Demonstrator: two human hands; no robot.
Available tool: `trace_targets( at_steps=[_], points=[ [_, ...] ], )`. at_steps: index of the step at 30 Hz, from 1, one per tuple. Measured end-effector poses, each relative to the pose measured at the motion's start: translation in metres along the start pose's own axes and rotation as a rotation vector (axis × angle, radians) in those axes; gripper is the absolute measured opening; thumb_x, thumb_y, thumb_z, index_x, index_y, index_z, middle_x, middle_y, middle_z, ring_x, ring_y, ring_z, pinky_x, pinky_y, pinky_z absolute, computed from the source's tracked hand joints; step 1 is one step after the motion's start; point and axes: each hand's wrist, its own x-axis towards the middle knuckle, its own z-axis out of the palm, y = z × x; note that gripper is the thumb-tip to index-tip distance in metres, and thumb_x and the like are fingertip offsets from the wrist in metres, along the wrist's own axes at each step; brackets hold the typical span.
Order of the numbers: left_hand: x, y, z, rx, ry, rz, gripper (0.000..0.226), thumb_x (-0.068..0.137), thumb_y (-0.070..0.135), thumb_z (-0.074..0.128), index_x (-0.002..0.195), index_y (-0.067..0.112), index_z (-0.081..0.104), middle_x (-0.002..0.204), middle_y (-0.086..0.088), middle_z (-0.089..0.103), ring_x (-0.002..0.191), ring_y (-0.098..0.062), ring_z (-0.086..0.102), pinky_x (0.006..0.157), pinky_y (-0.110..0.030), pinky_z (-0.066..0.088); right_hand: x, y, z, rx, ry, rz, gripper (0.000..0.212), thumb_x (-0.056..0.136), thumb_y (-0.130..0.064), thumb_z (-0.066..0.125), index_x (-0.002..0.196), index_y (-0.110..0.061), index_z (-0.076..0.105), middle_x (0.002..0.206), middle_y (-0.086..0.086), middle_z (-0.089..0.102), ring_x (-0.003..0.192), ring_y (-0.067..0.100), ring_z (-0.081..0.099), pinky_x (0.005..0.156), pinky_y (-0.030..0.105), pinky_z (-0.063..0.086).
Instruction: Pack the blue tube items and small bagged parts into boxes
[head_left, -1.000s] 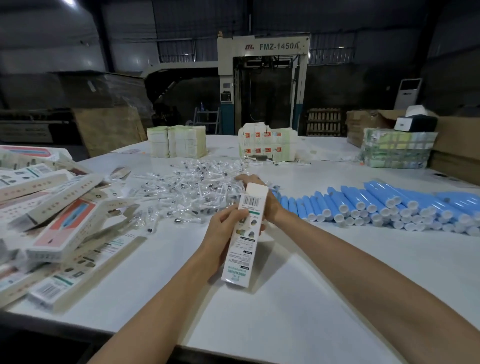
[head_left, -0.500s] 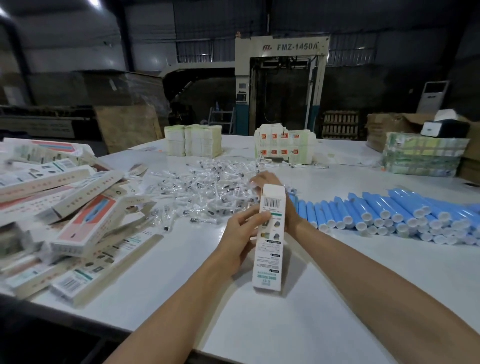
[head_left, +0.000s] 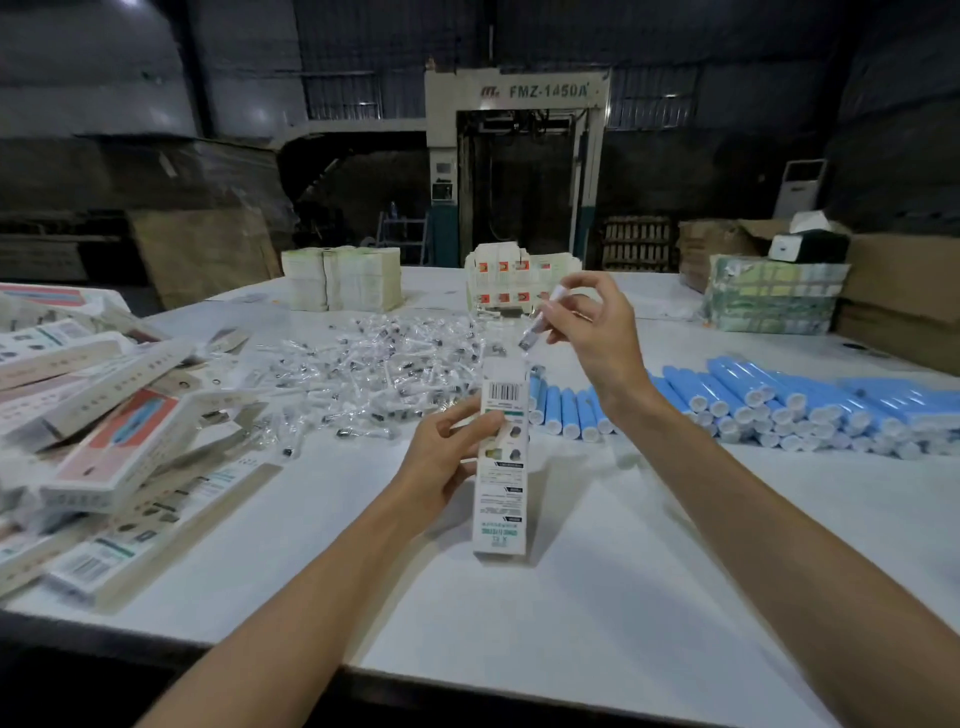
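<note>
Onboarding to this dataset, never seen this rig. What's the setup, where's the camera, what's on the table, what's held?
No robot here: a person works bare-handed, and the one camera is worn on their head, looking forward and down. The left hand grips a tall white printed cardboard box, upright on the white table. The right hand pinches a small clear plastic bagged part just above the box's top. On the table lie a heap of more clear bagged parts, a row of blue tubes with white caps, and at the left a pile of white cartons.
</note>
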Motion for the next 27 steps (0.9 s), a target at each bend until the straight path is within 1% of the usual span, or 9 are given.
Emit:
trace_targets(
  at_steps=[3, 8, 12, 15, 18, 20, 22, 24, 27],
  points=[
    [-0.002, 0.0, 0.002, 0.008, -0.013, 0.001, 0.038, 0.088, 0.031, 0.085, 0.126, 0.023, 0.08, 0.122, -0.017, 0.079, 0.093, -0.026, 0.08, 0.069, -0.032, 0.065, -0.005, -0.004, 0.009, -0.053, -0.081, 0.03, 0.027, 0.095, -0.007, 0.073, 0.116, -0.006, 0.056, 0.086, 0.009, 0.078, 0.076, 0.02, 0.074, 0.068, 0.025, 0.056],
    [-0.002, 0.001, 0.002, 0.002, -0.018, 0.009, 0.04, 0.09, 0.03, 0.082, 0.128, 0.022, 0.079, 0.122, -0.018, 0.079, 0.091, -0.023, 0.079, 0.071, -0.031, 0.064, -0.009, 0.002, 0.018, -0.152, -0.185, 0.129, 0.027, 0.093, -0.007, 0.075, 0.114, -0.01, 0.058, 0.092, 0.016, 0.077, 0.076, 0.023, 0.074, 0.073, 0.037, 0.061],
    [-0.002, 0.0, 0.0, 0.011, -0.025, 0.023, 0.04, 0.091, 0.028, 0.085, 0.13, 0.02, 0.078, 0.123, -0.018, 0.078, 0.094, -0.023, 0.078, 0.074, -0.031, 0.063, -0.014, 0.007, 0.023, -0.176, -0.273, 0.172, 0.026, 0.092, -0.009, 0.076, 0.113, -0.009, 0.06, 0.085, 0.012, 0.078, 0.077, 0.021, 0.074, 0.072, 0.032, 0.062],
    [-0.001, -0.001, 0.0, 0.011, -0.014, 0.027, 0.041, 0.09, 0.029, 0.083, 0.129, 0.017, 0.078, 0.12, -0.019, 0.079, 0.093, -0.024, 0.078, 0.071, -0.03, 0.062, -0.016, 0.008, 0.023, -0.249, -0.341, 0.194, 0.023, 0.09, -0.011, 0.078, 0.109, -0.012, 0.064, 0.078, 0.0, 0.075, 0.073, 0.009, 0.071, 0.065, 0.021, 0.057],
    [-0.002, -0.001, 0.001, 0.018, -0.017, 0.04, 0.036, 0.092, 0.028, 0.084, 0.126, 0.018, 0.079, 0.119, -0.017, 0.079, 0.094, -0.023, 0.078, 0.07, -0.029, 0.061, -0.019, 0.008, 0.021, -0.372, -0.372, 0.137, 0.013, 0.094, -0.02, 0.075, 0.105, -0.016, 0.071, 0.092, -0.005, 0.071, 0.076, -0.003, 0.063, 0.068, 0.014, 0.05],
    [-0.002, -0.001, 0.001, 0.032, -0.014, 0.049, 0.035, 0.092, 0.029, 0.081, 0.126, 0.018, 0.079, 0.119, -0.016, 0.079, 0.095, -0.024, 0.077, 0.07, -0.03, 0.061, -0.024, 0.01, 0.017, -0.446, -0.391, 0.1, 0.013, 0.098, -0.027, 0.071, 0.1, -0.016, 0.077, 0.099, -0.01, 0.066, 0.089, -0.003, 0.06, 0.075, 0.01, 0.044],
    [-0.002, -0.001, -0.001, 0.039, -0.003, 0.049, 0.032, 0.095, 0.026, 0.079, 0.127, 0.018, 0.079, 0.121, -0.016, 0.079, 0.097, -0.026, 0.077, 0.071, -0.03, 0.062, -0.032, 0.017, 0.011, -0.42, -0.35, 0.108, 0.017, 0.102, -0.028, 0.067, 0.105, -0.017, 0.079, 0.109, -0.008, 0.063, 0.102, -0.002, 0.058, 0.082, 0.006, 0.042],
    [-0.001, -0.001, -0.002, 0.039, 0.026, 0.057, 0.038, 0.094, 0.025, 0.08, 0.131, 0.016, 0.076, 0.121, -0.015, 0.079, 0.102, -0.027, 0.078, 0.074, -0.032, 0.063, -0.041, 0.024, 0.006, -0.345, -0.197, 0.141, 0.022, 0.105, -0.025, 0.063, 0.124, -0.02, 0.071, 0.125, -0.002, 0.058, 0.111, 0.001, 0.058, 0.084, 0.007, 0.045],
    [0.001, -0.002, -0.002, 0.021, 0.066, 0.093, 0.062, 0.086, 0.025, 0.085, 0.145, 0.026, 0.063, 0.117, -0.017, 0.08, 0.102, -0.029, 0.079, 0.079, -0.037, 0.065, -0.059, 0.035, 0.002, -0.22, -0.071, 0.208, 0.028, 0.105, -0.024, 0.062, 0.132, -0.023, 0.058, 0.125, -0.002, 0.062, 0.113, 0.012, 0.062, 0.087, 0.023, 0.05]
  ],
)
